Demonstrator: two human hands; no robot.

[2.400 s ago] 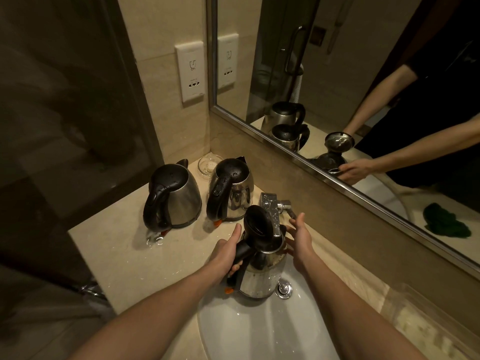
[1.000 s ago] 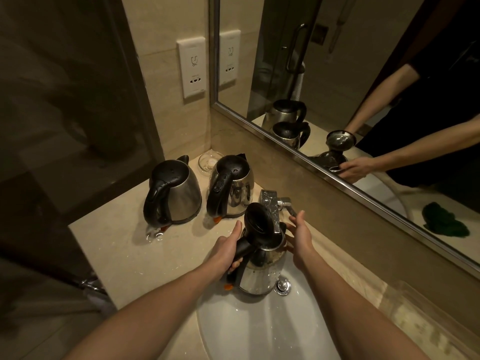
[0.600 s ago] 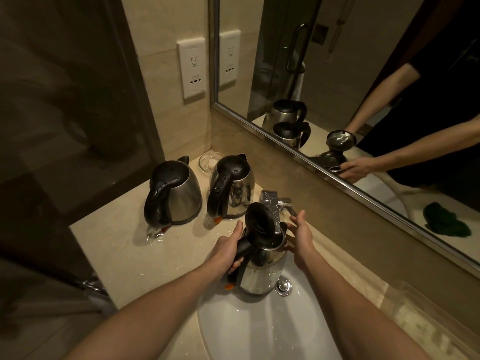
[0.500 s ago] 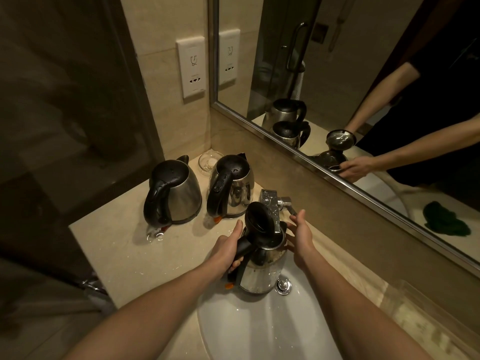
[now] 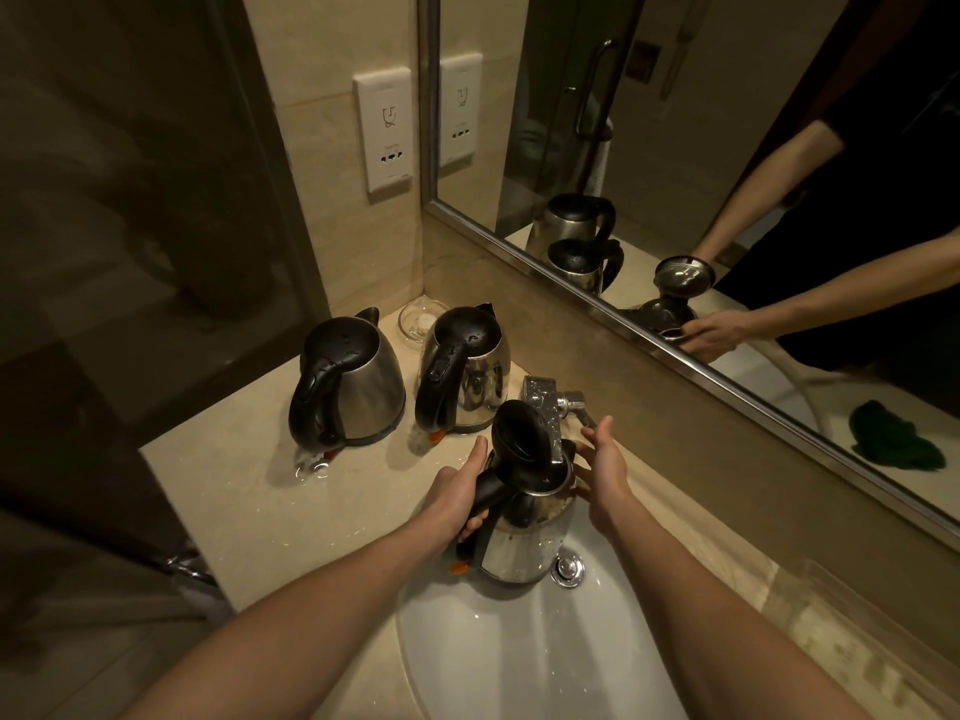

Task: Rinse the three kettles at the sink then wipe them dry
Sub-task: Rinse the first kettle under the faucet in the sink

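Over sink point(image 5: 519, 662), open-lidded kettle point(image 5: 524, 540): left hand point(image 5: 456, 497) fingers curled round handle point(image 5: 489, 492), right hand point(image 5: 605, 471) fingers straight beside it; contents unseen

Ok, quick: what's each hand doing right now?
Left hand: gripping the kettle by its handle.
Right hand: open, fingers straight, beside the kettle's rim; holding nothing.

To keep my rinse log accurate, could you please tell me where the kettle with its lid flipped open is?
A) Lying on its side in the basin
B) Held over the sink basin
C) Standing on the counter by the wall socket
B: the left hand grips the open-lidded kettle by its handle above the sink, with the right hand at its side. The corner kettle and the middle kettle stand lid-down on the counter.
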